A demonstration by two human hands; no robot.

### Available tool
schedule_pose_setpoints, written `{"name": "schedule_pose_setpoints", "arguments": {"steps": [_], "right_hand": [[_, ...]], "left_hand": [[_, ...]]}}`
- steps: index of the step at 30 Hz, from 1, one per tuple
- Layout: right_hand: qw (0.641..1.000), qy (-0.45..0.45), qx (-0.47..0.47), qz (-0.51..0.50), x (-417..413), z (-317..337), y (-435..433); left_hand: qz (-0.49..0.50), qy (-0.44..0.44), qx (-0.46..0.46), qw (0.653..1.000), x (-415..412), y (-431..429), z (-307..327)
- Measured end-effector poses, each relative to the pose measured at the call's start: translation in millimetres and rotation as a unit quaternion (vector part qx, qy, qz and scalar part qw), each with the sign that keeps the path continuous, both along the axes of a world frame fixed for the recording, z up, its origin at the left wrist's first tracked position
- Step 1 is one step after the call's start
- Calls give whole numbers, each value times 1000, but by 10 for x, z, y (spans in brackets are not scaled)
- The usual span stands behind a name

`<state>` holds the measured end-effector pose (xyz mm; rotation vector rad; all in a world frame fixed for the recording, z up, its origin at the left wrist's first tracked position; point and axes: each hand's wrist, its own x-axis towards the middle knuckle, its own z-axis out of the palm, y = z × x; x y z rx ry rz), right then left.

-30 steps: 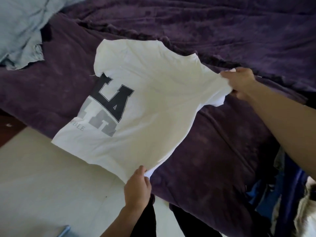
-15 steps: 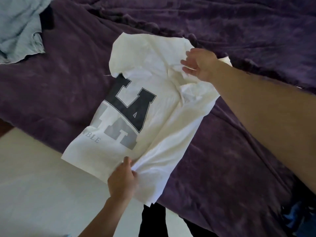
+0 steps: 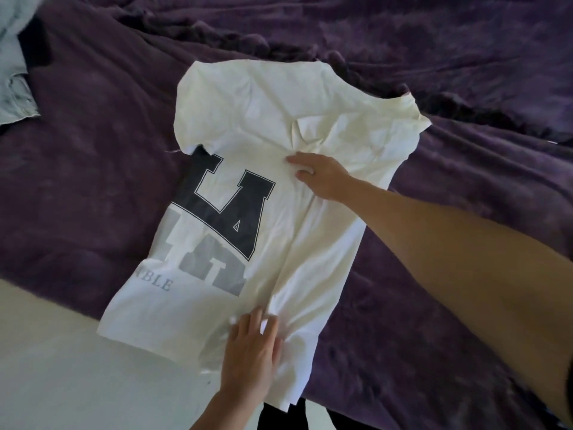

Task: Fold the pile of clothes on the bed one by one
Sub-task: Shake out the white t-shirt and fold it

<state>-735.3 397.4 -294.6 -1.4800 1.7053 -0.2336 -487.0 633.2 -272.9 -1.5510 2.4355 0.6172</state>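
Note:
A white T-shirt point(image 3: 248, 125) with large dark letters lies on the purple bedspread point(image 3: 434, 57), its hem hanging over the bed's near edge. Its right side is folded in over the print, leaving a long crease down the middle. My left hand point(image 3: 251, 361) lies flat on the folded layer near the hem, fingers straight. My right hand point(image 3: 319, 173) presses on the folded layer at chest height, fingers stretched toward the crease.
A pale blue garment point(image 3: 14, 72) lies bunched at the bed's far left corner. The light floor point(image 3: 77, 367) shows at the lower left. Dark clothing of mine point(image 3: 279, 417) is at the bottom edge.
The right hand carried the shirt's right sleeve and side over onto the front and moved down to chest height. The left hand let go of the hem and now lies flat on it.

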Motion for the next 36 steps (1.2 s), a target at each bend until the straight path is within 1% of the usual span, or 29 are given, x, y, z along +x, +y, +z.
{"name": "schedule_pose_setpoints", "arguments": {"steps": [2,4,5,6,7,8,9,11,12,14,16,17,19,20,22,23,25,27,29,32,35,36], "right_hand": [[993,45,-79,-71,-172,71,29],[970,122,-145,-152,-527,141,110],[958,160,-161,-173,-722,171,148],[951,202,-161,-173,-900,192,172],[948,245,-138,-152,-1055,203,159],[948,277,-96,-121,-1179,207,102],[949,296,-52,-94,-1274,205,16],[948,310,1,-77,-1431,193,-169],[949,300,5,-94,-1495,196,-250],[954,277,-14,-113,-1581,193,-360],[951,298,-34,-74,-1521,235,-323],[947,312,-63,-47,-1421,272,-240],[939,313,-140,21,-1106,301,16],[939,302,-152,69,-900,288,200],[938,266,-143,173,-456,169,673],[934,248,-132,219,-259,77,937],[927,229,-86,283,-51,-118,1458],[918,244,-42,309,-107,-275,1902],[911,267,-30,314,-261,-313,2170],[910,264,-19,318,-343,-147,2114],[933,248,-24,261,-257,122,1836],[936,252,-35,242,-208,210,1752]], "left_hand": [[0,19,-13,1000,-1,67,36],[29,39,4,999,-50,120,87],[78,58,19,995,-94,138,108],[147,79,32,985,-143,154,123],[218,103,43,969,-196,167,127],[274,122,50,953,-246,175,122],[305,130,50,942,-290,181,104],[321,112,53,939,-366,189,77],[320,95,61,941,-391,187,68],[310,53,71,946,-393,189,46],[288,16,69,955,-356,203,41],[257,1,47,965,-336,227,50],[160,-17,-45,986,-333,267,113],[107,-9,-83,991,-358,289,148],[10,15,-100,995,-407,379,169],[-26,22,-86,996,-424,454,168],[-49,21,-37,998,-394,612,166],[-40,4,-1,999,-299,756,184],[-53,-13,30,998,-189,879,251],[-72,-21,97,992,-44,903,451],[-57,-26,166,984,129,804,576],[-57,-30,164,984,196,768,599]]}}
